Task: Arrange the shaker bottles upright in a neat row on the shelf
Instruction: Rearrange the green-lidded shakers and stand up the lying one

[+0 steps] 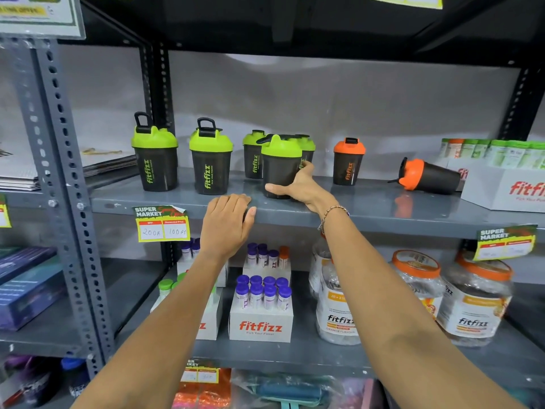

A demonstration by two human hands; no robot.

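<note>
On the grey shelf (383,208) stand two green-lidded shaker bottles at the left (155,160) (211,163). My right hand (300,187) is shut around the base of a third green-lidded shaker (278,169), upright at the shelf's middle. Two more green-lidded shakers (253,156) (308,149) stand behind it, partly hidden. An orange-lidded shaker (348,163) stands upright to the right. Another orange-lidded shaker (427,177) lies on its side further right. My left hand (228,225) rests flat on the shelf's front edge, holding nothing.
A white fitfizz display box (507,187) with green tubes sits at the shelf's right end. Price tags (162,224) hang on the front edge. The shelf below holds boxes of purple-capped tubes (262,305) and large jars (474,302). A slotted upright (63,172) stands left.
</note>
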